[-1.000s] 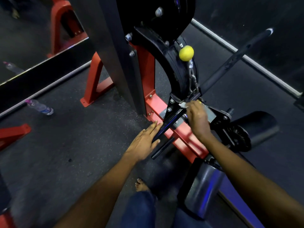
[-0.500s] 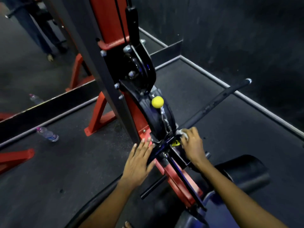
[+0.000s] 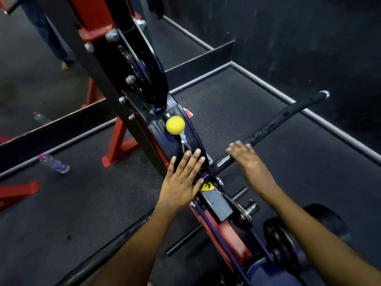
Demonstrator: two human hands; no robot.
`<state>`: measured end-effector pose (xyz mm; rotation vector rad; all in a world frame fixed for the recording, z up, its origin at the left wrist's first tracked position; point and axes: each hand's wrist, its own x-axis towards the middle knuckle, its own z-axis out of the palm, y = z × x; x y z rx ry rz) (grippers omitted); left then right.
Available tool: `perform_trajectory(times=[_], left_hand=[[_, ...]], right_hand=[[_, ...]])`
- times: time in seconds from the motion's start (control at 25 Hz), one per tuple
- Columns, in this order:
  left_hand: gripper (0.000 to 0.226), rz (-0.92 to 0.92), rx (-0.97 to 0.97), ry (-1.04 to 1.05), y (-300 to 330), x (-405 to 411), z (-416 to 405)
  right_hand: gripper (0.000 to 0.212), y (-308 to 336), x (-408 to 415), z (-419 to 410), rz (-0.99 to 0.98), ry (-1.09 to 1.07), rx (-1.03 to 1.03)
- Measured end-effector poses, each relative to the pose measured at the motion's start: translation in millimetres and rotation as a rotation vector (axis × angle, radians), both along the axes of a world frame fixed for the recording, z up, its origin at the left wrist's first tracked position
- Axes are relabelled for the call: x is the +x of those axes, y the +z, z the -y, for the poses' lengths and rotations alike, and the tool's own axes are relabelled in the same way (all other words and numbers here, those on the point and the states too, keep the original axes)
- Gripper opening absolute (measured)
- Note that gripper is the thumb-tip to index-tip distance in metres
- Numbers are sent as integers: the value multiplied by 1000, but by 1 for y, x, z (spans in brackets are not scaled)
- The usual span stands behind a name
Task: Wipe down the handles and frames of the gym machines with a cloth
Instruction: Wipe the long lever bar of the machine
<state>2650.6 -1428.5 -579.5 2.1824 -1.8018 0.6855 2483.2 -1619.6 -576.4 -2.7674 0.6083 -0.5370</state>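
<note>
Left hand (image 3: 182, 180) lies flat, fingers straight, on the black curved frame (image 3: 181, 145) below the yellow ball (image 3: 175, 125). Right hand (image 3: 250, 159) rests over the inner end of the black handle bar (image 3: 274, 125); motion blur hides its grip, and no cloth is visible, possibly beneath the palm. Handle wiping appears under way; next stroke should run outward along the bar.

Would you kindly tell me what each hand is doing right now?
Left hand: open, fingers straight, flat on the black machine frame.
Right hand: over the black handle bar, motion-blurred; grip cannot be told.
</note>
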Motion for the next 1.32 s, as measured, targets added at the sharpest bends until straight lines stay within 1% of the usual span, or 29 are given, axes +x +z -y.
perform_trajectory(times=[0.04, 0.08, 0.12, 0.2, 0.24, 0.28, 0.32, 0.36, 0.4, 0.44, 0.48, 0.52, 0.56, 0.6, 0.64, 0.72, 0.76, 0.8, 0.88, 0.92, 0.96, 1.04, 1.08, 1.12, 1.16, 1.2, 1.24, 1.28, 1.32], left_hand=[[70, 1, -16, 2, -1, 0, 1], [71, 2, -24, 3, -1, 0, 2], [71, 5, -30, 2, -2, -1, 2], [71, 13, -42, 1, -3, 0, 0], [70, 16, -44, -1, -4, 0, 0], [70, 19, -45, -3, -5, 1, 0], [70, 22, -48, -3, -5, 1, 0], [70, 25, -52, -2, -5, 2, 2], [70, 25, -56, 0, -6, 2, 2], [70, 25, -60, -1, -6, 2, 2], [70, 26, -63, -6, -6, 1, 1], [70, 32, -67, -11, -6, 1, 1], [71, 38, -67, -13, -6, 2, 1], [71, 39, -66, -13, -6, 2, 2], [71, 38, -63, -14, -7, 2, 2], [72, 40, -60, -13, -8, 2, 2], [71, 40, -58, -11, -8, 3, 1], [71, 40, -57, -11, -8, 2, 1], [71, 42, -57, -14, -8, 2, 3], [72, 40, -54, -14, -8, 2, 3], [73, 37, -52, -13, -9, 3, 3], [75, 40, -49, -6, -10, 3, 2], [75, 40, -51, -2, -10, 2, 2], [75, 39, -52, -2, -11, 2, 1], [75, 37, -54, -5, -11, 2, 0], [75, 38, -58, -8, -11, 1, 0], [75, 44, -61, -8, -11, 2, 1], [75, 50, -61, -7, -10, 2, 2], [75, 51, -61, -7, -9, 2, 3]], right_hand=[[47, 3, -1, 8, 69, -146, 95], [49, 5, 5, 2, 85, -233, 156], [52, 5, 14, -15, 82, -224, 146], [49, -5, 21, -52, 31, 31, 2], [49, -6, 17, -54, -3, 164, -65], [51, -4, 10, -41, -15, 213, -106], [57, -4, 4, -19, 15, 146, -95], [63, -4, -2, -2, 73, -3, -21], [62, -1, -7, 3, 107, -115, 54], [53, 1, -5, -1, 90, -132, 46], [44, -2, -2, -14, 51, 6, -57], [43, -4, 1, -26, 16, 257, -153], [45, -10, 1, -26, -34, 474, -242], [49, -10, -2, -12, -62, 595, -298], [54, -11, -4, 9, -46, 582, -309], [61, -7, -7, 31, 49, 387, -171], [63, -5, -4, 26, 81, 344, -136], [62, -8, -2, 14, 74, 401, -149], [52, -16, -4, -4, 8, 644, -260], [46, -14, -9, 6, -15, 684, -294], [43, -11, -14, 23, -1, 607, -273], [45, -11, -27, 57, 72, 209, -115], [55, -8, -31, 63, 135, -6, -36], [68, -8, -28, 58, 168, -130, 8], [76, -8, -21, 44, 154, -139, 21], [79, -8, -14, 24, 99, -35, 0], [76, -8, -10, 6, 37, 167, -68], [67, -6, -11, -2, -19, 369, -145], [56, -1, -15, 6, -46, 481, -210]])
